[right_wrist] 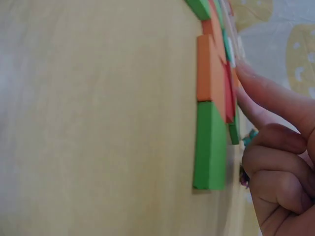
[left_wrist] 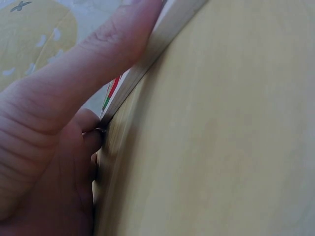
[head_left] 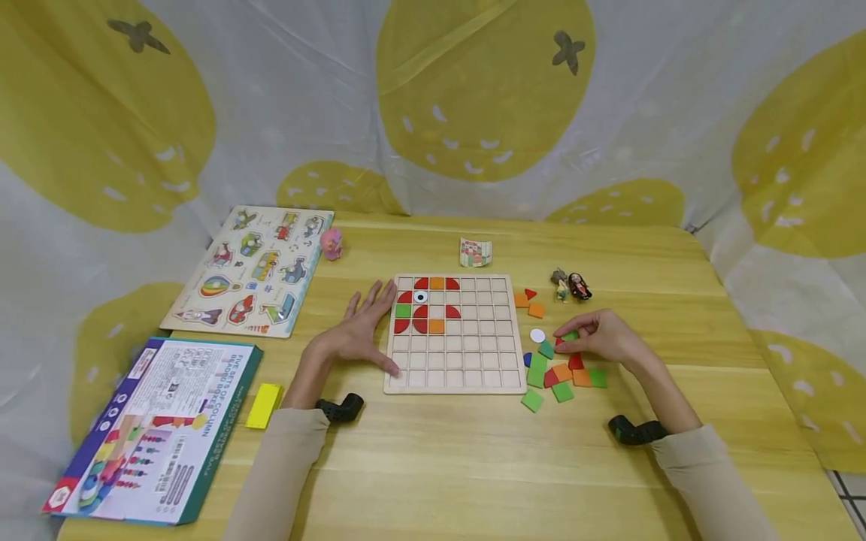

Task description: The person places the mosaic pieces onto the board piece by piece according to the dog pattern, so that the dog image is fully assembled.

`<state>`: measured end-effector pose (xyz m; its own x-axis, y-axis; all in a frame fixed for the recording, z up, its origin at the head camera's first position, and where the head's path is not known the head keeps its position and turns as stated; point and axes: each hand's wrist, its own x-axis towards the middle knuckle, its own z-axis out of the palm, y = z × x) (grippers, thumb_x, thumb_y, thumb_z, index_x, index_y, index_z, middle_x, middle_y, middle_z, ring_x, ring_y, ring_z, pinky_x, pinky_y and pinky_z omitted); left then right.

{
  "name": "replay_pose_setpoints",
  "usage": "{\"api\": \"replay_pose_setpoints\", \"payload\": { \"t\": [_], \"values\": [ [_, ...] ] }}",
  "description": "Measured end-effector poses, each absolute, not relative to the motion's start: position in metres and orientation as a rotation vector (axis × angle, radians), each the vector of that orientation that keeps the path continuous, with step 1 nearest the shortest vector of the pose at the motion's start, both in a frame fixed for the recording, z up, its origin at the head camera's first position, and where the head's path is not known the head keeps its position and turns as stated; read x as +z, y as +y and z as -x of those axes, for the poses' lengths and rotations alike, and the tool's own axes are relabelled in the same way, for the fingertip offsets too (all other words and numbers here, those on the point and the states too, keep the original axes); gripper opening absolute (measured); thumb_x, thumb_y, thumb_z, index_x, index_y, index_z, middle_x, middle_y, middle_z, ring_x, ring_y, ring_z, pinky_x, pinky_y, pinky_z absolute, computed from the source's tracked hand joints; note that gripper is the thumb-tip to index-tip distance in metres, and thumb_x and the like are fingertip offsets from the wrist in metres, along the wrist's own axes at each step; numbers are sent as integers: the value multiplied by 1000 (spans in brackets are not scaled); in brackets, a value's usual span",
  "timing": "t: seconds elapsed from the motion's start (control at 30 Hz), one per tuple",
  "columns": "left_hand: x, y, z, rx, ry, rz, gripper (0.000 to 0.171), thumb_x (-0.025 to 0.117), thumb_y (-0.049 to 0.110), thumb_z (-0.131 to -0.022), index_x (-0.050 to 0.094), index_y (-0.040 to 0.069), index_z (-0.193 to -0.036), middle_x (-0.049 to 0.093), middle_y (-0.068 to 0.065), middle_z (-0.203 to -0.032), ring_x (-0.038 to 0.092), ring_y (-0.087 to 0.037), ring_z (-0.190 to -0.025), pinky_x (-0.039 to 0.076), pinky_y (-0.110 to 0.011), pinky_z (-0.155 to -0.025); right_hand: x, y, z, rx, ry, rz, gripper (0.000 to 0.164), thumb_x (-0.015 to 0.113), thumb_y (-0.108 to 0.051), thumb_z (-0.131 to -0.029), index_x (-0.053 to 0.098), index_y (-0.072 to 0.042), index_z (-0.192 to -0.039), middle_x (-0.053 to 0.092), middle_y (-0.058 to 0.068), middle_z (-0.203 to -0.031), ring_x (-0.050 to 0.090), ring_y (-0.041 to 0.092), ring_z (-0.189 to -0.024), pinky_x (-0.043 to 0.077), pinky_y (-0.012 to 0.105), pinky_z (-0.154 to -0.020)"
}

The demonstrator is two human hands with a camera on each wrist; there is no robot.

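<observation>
A wooden grid board (head_left: 455, 382) lies on the table, with red, orange and green tiles and an eye tile (head_left: 421, 297) in its upper-left cells. My left hand (head_left: 358, 330) is spread along the board's left edge, thumb at the lower corner and fingers toward the top; in the left wrist view the thumb (left_wrist: 98, 64) touches the rim. Right of the board, my right hand (head_left: 598, 336) reaches to the loose tiles. Its thumb and index finger pinch a red tile (head_left: 558, 342), partly hidden, beside a green tile (head_left: 570, 336). Its other fingers are curled.
Loose green tiles (head_left: 531, 400), orange tiles (head_left: 536, 310) and a white disc (head_left: 537, 335) lie right of the board. Behind are a pattern card (head_left: 476, 253) and small figures (head_left: 579, 285). A picture puzzle (head_left: 250, 270), box (head_left: 155, 428) and yellow block (head_left: 264, 406) lie left.
</observation>
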<state>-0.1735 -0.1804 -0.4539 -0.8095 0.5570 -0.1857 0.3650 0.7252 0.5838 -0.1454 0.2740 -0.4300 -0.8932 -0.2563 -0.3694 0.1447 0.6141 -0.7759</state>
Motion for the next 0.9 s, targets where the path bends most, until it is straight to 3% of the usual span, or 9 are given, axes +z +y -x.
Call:
{"api": "replay_pose_setpoints", "payload": {
  "t": [0.17, 0.37, 0.63, 0.77, 0.9],
  "values": [
    [-455, -180, 173, 782, 2581, -724, 148, 88, 59, -52, -5, 10, -155, -11, -9, -164, -16, -31, -151, -13, -57, -119, -429, 278, 143, -1185, 2382, 120, 38, 84, -20, -73, 72, -3, -104, 38, -6, -53, 32, 6, -48, 35, 21, -52],
    [-454, -179, 172, 775, 2583, -723, 147, 88, 59, -52, -5, 11, -155, -12, -8, -164, -17, -30, -151, -13, -56, -120, -431, 273, 144, -1069, 2485, 210, 32, 83, -26, -74, 73, -9, -99, 33, -5, -58, 30, 8, -53, 28, 23, -50],
    [-455, -180, 174, 760, 2580, -717, 147, 86, 63, -52, -7, 13, -155, -13, -5, -164, -18, -27, -151, -15, -54, -120, -425, 265, 145, -963, 2610, 410, 21, 78, -26, -81, 72, -14, -97, 38, -4, -58, 31, 5, -51, 30, 21, -47],
    [-454, -180, 174, 768, 2577, -719, 148, 87, 61, -52, -6, 12, -155, -12, -6, -164, -17, -29, -151, -14, -56, -120, -416, 238, 149, -1031, 2594, 472, 19, 76, -27, -83, 72, -18, -98, 35, -3, -59, 29, 6, -51, 29, 23, -48],
    [-454, -179, 173, 780, 2576, -718, 147, 87, 60, -52, -4, 10, -155, -11, -8, -164, -17, -31, -150, -14, -57, -119, -413, 186, 161, -1034, 2522, 547, 19, 77, -27, -82, 73, -19, -99, 45, -2, -63, 37, 11, -59, 31, 23, -52]
  ]
}}
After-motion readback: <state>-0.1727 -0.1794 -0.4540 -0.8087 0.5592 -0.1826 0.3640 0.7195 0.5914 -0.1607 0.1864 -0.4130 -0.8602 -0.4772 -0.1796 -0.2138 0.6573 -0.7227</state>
